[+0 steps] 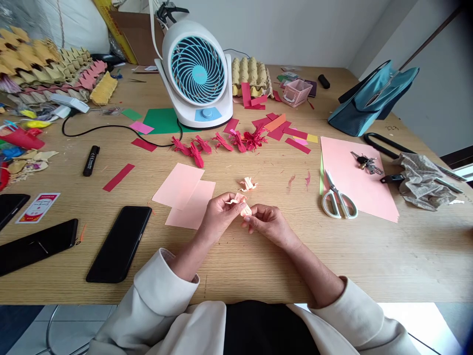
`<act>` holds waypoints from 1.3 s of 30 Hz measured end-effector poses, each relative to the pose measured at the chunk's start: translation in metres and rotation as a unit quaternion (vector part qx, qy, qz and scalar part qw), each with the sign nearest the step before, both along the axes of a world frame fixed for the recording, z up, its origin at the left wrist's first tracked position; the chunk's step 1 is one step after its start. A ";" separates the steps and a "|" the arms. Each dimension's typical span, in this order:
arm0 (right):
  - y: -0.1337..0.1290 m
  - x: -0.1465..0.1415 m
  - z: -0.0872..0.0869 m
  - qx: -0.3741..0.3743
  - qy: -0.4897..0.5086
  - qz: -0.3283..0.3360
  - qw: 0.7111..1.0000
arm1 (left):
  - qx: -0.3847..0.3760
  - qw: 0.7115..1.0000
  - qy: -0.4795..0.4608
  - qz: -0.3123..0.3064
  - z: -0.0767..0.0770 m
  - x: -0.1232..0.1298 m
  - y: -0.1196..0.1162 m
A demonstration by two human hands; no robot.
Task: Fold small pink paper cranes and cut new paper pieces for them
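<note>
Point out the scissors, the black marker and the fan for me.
Scissors [331,183]: head view, on the blades.
Black marker [90,161]: head view, mid-barrel.
Fan [200,75]: head view, centre of the grille.

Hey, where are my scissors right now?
In the head view, the white-handled scissors lie on your right, partly over the left edge of the large pink sheet, with the keys just beyond and to their right.

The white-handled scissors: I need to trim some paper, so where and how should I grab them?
Probably by both finger loops, from the near side with the right hand: the scissors lie flat, loops toward the person, blades pointing away.
</note>
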State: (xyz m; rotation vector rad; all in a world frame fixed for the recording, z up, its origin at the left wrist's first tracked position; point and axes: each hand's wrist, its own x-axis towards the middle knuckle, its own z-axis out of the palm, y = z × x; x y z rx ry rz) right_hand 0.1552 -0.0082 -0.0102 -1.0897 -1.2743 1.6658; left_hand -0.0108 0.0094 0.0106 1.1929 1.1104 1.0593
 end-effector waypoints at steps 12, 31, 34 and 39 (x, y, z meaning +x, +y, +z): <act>0.000 0.001 0.006 0.003 -0.003 -0.003 1.000 | 0.031 0.999 0.017 0.003 0.002 -0.001 -0.002; 0.000 0.003 0.000 -0.011 0.029 -0.011 0.999 | 0.066 0.998 0.011 0.005 0.002 -0.001 -0.002; 0.000 0.003 0.003 -0.016 0.029 -0.013 0.999 | 0.067 0.998 0.010 0.007 0.001 -0.001 -0.002; -0.001 0.002 0.007 -0.014 0.030 -0.011 0.999 | 0.068 0.998 0.001 0.009 0.001 0.000 -0.003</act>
